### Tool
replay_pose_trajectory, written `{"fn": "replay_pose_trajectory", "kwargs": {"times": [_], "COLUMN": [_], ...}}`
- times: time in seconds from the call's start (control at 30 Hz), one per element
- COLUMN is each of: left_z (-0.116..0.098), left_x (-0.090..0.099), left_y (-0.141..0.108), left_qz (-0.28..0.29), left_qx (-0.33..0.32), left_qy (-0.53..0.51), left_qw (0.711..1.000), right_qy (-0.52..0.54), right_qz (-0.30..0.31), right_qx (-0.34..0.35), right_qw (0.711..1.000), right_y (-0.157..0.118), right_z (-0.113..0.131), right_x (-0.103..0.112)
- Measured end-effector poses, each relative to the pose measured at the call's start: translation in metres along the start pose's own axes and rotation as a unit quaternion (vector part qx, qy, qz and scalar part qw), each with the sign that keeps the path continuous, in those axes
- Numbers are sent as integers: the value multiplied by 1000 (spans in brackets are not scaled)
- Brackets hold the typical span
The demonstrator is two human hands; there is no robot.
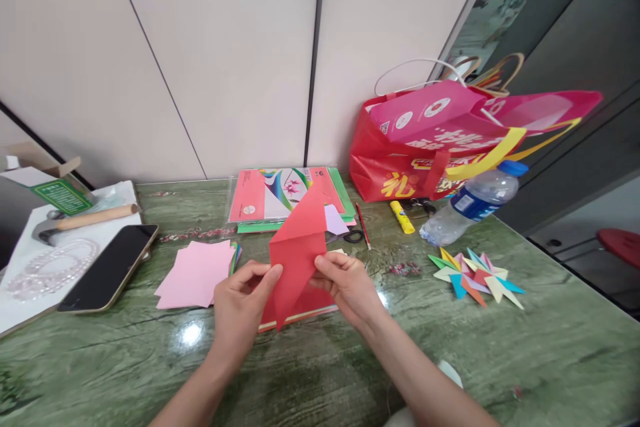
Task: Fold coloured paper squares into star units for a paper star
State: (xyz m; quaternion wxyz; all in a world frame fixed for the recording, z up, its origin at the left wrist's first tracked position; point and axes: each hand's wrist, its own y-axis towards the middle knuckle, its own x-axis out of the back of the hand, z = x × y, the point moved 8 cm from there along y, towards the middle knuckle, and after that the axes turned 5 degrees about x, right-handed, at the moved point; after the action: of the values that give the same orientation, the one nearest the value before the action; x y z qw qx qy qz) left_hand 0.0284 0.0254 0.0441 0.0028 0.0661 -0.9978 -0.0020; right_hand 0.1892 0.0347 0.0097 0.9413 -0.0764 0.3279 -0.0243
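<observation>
A folded red paper (pixel 299 240) with pointed upper and lower ends is held up over the table. My left hand (pixel 241 307) pinches its left edge between thumb and fingers, and my right hand (pixel 350 283) pinches its right edge. Beneath it lies a red sheet or book (pixel 325 301), partly hidden by the paper and my hands. Pink square papers (pixel 195 275) sit in a stack to the left. Folded multicoloured paper stars (pixel 477 275) rest on the right side.
Behind the hands lie paper packs (pixel 250 195), scissors (pixel 354 235), a pencil (pixel 363 225) and a glue stick (pixel 402 217). A bottle (pixel 473 203) and red bag (pixel 380 153) stand at right. A phone (pixel 113 268) and hammer (pixel 90 218) are at left.
</observation>
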Motion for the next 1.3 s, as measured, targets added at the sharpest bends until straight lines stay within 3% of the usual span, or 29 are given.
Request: {"fn": "replay_pose_trajectory", "kwargs": {"times": [0.33, 0.6, 0.83, 0.93, 1.17, 1.3], "left_z": [7, 4, 3, 3, 0, 1], "left_x": [-2, 3, 0, 0, 2, 4], "left_y": [4, 4, 4, 3, 3, 3], "left_qz": [8, -14, -12, -13, -34, -41], "left_qx": [33, 30, 27, 34, 39, 35], "left_qy": [-29, -29, -27, -37, -56, -53], "left_qw": [999, 999, 999, 999, 997, 997], "right_qy": [-43, -99, -210, -217, -170, -204], "right_qz": [-22, 54, 23, 22, 106, 114], "right_qx": [27, -18, 59, 55, -17, -6], "right_qw": [998, 993, 976, 975, 979, 972], "right_y": [1, -4, 1, 1, -6, -6], "right_z": [4, -9, 1, 0, -13, -17], "right_x": [6, -8, -3, -3, -18, -16]}}
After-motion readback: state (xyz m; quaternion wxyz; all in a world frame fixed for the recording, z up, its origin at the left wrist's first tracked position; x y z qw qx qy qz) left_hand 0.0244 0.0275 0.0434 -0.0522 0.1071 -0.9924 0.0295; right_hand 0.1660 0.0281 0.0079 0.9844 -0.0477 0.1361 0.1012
